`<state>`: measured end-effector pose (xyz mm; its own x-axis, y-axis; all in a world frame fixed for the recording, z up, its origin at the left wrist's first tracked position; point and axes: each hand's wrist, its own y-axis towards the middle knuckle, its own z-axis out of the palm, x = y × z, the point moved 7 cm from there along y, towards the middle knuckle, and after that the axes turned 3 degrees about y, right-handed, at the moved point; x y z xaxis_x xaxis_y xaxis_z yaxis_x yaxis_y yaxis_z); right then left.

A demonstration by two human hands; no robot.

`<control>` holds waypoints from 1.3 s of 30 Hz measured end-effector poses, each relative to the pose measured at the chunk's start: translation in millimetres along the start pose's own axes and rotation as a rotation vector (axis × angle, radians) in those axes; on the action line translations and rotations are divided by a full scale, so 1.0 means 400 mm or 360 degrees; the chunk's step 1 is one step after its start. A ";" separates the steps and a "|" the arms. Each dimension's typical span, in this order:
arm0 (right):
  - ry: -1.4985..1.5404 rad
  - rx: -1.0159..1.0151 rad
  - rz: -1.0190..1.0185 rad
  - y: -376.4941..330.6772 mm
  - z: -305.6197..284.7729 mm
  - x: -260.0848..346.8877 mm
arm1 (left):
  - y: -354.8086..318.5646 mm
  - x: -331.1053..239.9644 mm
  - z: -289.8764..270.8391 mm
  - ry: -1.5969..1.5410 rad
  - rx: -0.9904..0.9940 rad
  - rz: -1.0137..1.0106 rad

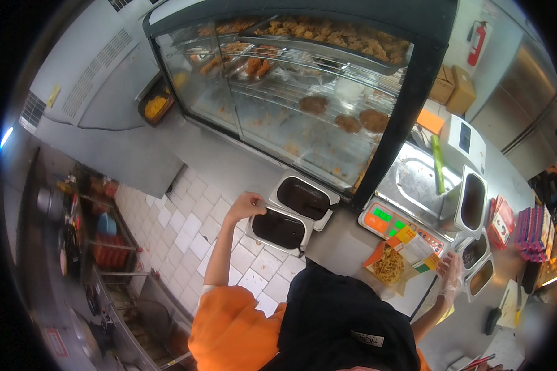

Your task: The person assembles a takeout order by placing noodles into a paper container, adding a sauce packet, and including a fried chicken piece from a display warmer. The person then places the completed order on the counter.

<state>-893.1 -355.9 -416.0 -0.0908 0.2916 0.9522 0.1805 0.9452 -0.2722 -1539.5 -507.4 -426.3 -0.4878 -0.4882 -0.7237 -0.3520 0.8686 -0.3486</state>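
Observation:
My bare left hand (246,207) is closed on the near-left corner rim of a metal pan (251,235) of dark sauce. A second metal pan (333,199) with dark contents sits right behind it, against the display case. At the right, my right hand (450,272), in a clear plastic glove, has its fingers apart beside a paper food box (414,247). The box is orange, white and green, its lid raised, with noodles (390,266) in it. It lies by the digital scale (377,219), whose display glows green.
A glass display case (229,105) with fried food fills the back. Metal sauce containers (470,204) stand right of the scale, near stacked red and purple packets (532,229). A green stick-like thing (437,164) leans by a white machine (464,142). Tiled floor (192,229) lies left.

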 end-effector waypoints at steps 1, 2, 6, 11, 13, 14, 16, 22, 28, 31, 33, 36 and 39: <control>0.0019 0.0016 -0.0047 -0.003 -0.007 0.000 | 0.013 0.007 -0.021 0.0002 -0.0034 0.0013; 0.0002 -0.0018 -0.0036 -0.005 -0.018 -0.006 | 0.027 0.015 -0.044 -0.0061 -0.0075 0.0040; 0.0060 -0.0081 -0.0049 -0.017 -0.038 -0.006 | 0.107 0.071 -0.150 -0.0207 -0.0121 0.0088; 0.0030 -0.0108 -0.0183 -0.028 -0.034 0.019 | 0.210 0.152 -0.271 -0.0408 -0.0283 0.0187; 0.0033 -0.0121 -0.0172 -0.029 -0.033 0.020 | 0.243 0.188 -0.314 -0.0361 -0.0430 0.0105; 0.0063 -0.0125 -0.0149 -0.029 -0.033 0.018 | 0.254 0.195 -0.332 -0.0387 -0.0490 0.0134; 0.0091 -0.0140 -0.0128 -0.030 -0.036 0.016 | 0.267 0.216 -0.361 -0.0376 -0.0643 0.0043; 0.0183 -0.0226 -0.0082 -0.032 -0.060 0.014 | 0.284 0.242 -0.351 -0.0536 -0.0890 -0.0165; 0.0228 -0.0309 -0.0114 -0.031 -0.086 0.011 | 0.244 0.116 -0.292 -0.0812 -0.1100 -0.0130; 0.0189 -0.0350 -0.0158 -0.043 -0.106 0.007 | 0.073 -0.210 -0.237 0.0417 -0.2173 0.0349; 0.0062 -0.0454 -0.0124 -0.055 -0.129 -0.002 | 0.012 -0.391 -0.097 -0.0672 -0.1855 0.1032; 0.0137 -0.0483 -0.0203 -0.073 -0.154 -0.006 | -0.020 -0.680 0.245 -0.1492 -0.0617 0.1281; 0.0295 -0.0524 -0.0219 -0.092 -0.188 -0.019 | 0.043 -0.876 0.642 -0.1776 0.0757 0.0394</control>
<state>-825.6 -404.2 -403.0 0.0367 0.1059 0.9937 0.4859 0.8670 -0.1103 -1169.5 -299.7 -331.6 0.5296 -0.1697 -0.8311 0.0916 0.9855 -0.1429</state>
